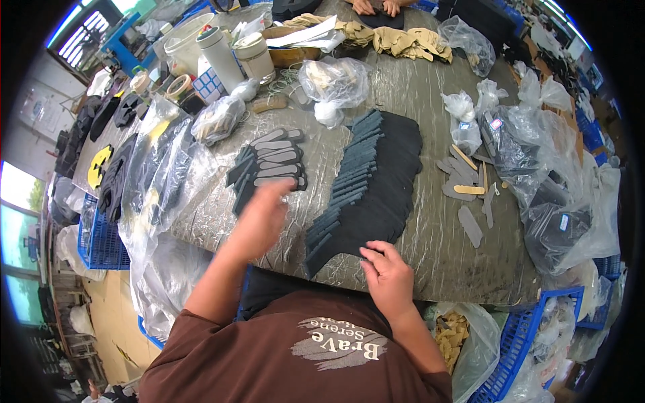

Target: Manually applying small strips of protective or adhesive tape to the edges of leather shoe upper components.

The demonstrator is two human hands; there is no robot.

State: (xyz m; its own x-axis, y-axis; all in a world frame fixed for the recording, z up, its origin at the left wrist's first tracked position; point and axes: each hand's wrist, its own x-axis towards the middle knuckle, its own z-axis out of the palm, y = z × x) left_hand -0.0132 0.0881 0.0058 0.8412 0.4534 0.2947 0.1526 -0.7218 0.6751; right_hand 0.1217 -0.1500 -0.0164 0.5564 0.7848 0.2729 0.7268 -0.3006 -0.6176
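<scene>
In the middle of the table lies a long, fanned stack of black fabric pieces (396,161) with dark teal strips (349,171) along its left side. My right hand (390,275) is at the near edge of this stack. Its fingers are slightly bent and apart, fingertips at the fabric, with nothing visibly gripped. My left hand (271,213), smeared by motion, hovers by the near end of a row of grey, rounded, dark-edged pieces (277,156). Whether it holds anything does not show. Dark strips (243,171) lie beside that row.
Grey scraps and wooden sticks (468,190) lie at the right, beside clear bags (557,195). Tubs, a white cylinder (220,57) and tan pieces (410,41) stand or lie at the back. Another person's hands (376,7) work across the table. Blue crates (507,359) flank the near side.
</scene>
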